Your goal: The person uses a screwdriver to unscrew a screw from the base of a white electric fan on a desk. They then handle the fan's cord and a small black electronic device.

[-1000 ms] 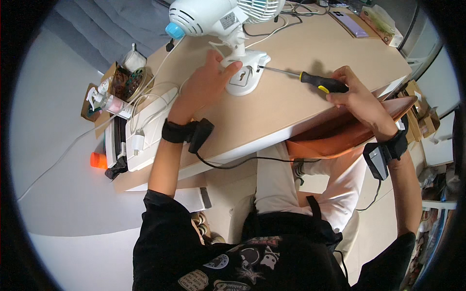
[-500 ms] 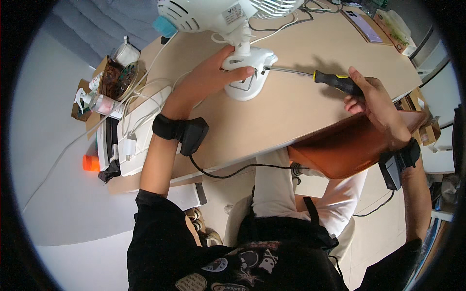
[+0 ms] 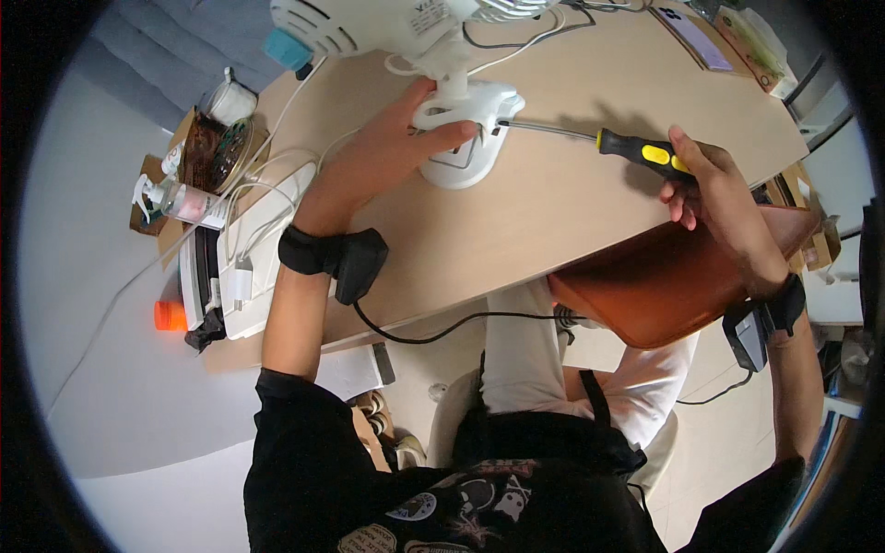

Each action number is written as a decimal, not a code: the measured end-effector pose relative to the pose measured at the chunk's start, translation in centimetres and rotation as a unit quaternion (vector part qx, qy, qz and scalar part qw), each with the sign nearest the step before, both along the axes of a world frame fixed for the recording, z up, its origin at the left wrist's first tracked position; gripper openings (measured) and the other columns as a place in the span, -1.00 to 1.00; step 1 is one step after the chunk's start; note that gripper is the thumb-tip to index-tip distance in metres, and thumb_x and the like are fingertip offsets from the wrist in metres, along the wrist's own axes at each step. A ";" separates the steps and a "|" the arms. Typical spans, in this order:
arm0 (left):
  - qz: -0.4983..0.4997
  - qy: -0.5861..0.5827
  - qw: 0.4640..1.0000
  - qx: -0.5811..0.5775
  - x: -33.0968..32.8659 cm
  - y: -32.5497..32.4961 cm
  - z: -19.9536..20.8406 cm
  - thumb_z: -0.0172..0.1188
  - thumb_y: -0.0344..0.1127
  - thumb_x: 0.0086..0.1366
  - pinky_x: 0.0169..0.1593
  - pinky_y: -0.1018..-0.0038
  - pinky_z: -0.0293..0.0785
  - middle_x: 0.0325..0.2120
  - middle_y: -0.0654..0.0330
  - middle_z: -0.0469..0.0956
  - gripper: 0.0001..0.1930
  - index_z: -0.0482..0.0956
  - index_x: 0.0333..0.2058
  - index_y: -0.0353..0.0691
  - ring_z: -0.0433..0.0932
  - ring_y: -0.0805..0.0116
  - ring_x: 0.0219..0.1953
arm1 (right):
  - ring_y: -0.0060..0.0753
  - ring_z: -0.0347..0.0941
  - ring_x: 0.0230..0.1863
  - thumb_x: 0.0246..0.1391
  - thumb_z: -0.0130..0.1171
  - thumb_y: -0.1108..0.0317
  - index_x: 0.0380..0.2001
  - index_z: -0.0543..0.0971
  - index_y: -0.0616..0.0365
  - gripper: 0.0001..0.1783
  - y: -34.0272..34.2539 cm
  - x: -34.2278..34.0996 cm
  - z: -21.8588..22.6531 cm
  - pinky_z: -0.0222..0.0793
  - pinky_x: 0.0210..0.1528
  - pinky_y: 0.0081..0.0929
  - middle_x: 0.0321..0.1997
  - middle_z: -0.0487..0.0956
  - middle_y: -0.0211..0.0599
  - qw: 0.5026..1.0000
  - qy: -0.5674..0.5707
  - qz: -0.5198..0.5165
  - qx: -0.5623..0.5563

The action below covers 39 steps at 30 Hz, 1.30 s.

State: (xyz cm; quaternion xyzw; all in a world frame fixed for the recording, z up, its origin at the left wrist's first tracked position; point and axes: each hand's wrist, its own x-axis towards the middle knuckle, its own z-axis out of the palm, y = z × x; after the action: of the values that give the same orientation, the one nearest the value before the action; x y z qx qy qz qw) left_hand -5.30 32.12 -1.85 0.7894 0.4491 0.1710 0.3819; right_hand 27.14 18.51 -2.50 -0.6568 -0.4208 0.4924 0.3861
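A white clip-on style electric fan stands on the table, its head [image 3: 383, 26] partly cut off by the upper edge of the view. Around the fan's base [image 3: 472, 171] my left hand [image 3: 392, 138] is wrapped, with the thumb lying over its top. My right hand [image 3: 724, 198] grips the end of a screwdriver [image 3: 636, 150] with a black and yellow handle. The screwdriver's metal shaft points left, and its tip meets the right side of the base. Whether a screw sits under the tip is too small to tell.
A brown leather-like sheet [image 3: 645, 286] hangs at the table's front edge below my right hand. Cables and a white charger [image 3: 241, 282] lie at left, near a pump bottle [image 3: 189, 201] and an orange cap [image 3: 171, 315]. A purple-faced flat item [image 3: 696, 41] lies far right.
The screwdriver handle has rolled in my right hand, so more yellow faces up. The fan's head and my left hand appear slightly farther left; the tip stays at the base.
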 end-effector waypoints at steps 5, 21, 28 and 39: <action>0.004 -0.026 0.999 0.040 0.0 0.0 -0.4 0.31 0.13 0.21 0.03 0.41 0.42 0.01 -0.08 0.50 -0.11 0.21 0.29 -0.42 0.54 0.19 -0.05 | -0.61 0.47 -0.50 0.33 0.07 0.03 -0.11 0.40 0.23 -0.58 -0.7 -1.1 -0.2 0.35 -0.52 -0.69 -0.41 0.50 -0.36 0.995 0.101 -0.007 0.014; -0.009 -0.079 0.997 0.007 -0.6 0.7 -1.4 0.32 0.10 0.21 0.05 0.43 0.40 0.10 -0.06 0.44 -0.08 0.15 0.31 -0.45 0.53 0.22 -0.06 | -0.59 0.48 -0.45 0.29 0.15 0.07 -0.16 0.40 0.32 -0.56 -0.7 -0.6 -0.8 0.36 -0.46 -0.65 -0.41 0.50 -0.30 0.993 0.095 0.020 0.059; -0.005 -0.068 0.997 0.023 -0.5 1.0 -1.8 0.32 0.11 0.21 0.07 0.42 0.39 0.12 -0.08 0.42 -0.08 0.15 0.32 -0.43 0.52 0.21 -0.04 | -0.67 0.41 -0.57 0.33 0.08 0.01 -0.27 0.46 0.29 -0.55 -0.7 0.4 -1.3 0.32 -0.53 -0.71 -0.53 0.50 -0.35 0.996 0.005 0.061 0.066; -0.006 -0.066 0.997 -0.038 0.2 -0.1 0.1 0.32 -0.06 0.25 0.29 0.48 0.14 0.24 -0.09 0.30 -0.12 0.10 0.33 -0.50 0.30 0.22 0.24 | -0.64 0.41 -0.55 0.33 0.06 -0.03 -0.13 0.38 0.26 -0.52 -0.8 0.2 -3.3 0.30 -0.57 -0.69 -0.42 0.52 -0.35 0.986 -0.014 0.029 0.162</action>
State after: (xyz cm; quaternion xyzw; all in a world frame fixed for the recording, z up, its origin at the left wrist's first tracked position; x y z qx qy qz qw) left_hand -5.14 32.01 -1.76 0.7641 0.4248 0.2033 0.4409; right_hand 27.36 17.69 -5.83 -0.5793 -0.5195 0.4199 0.4672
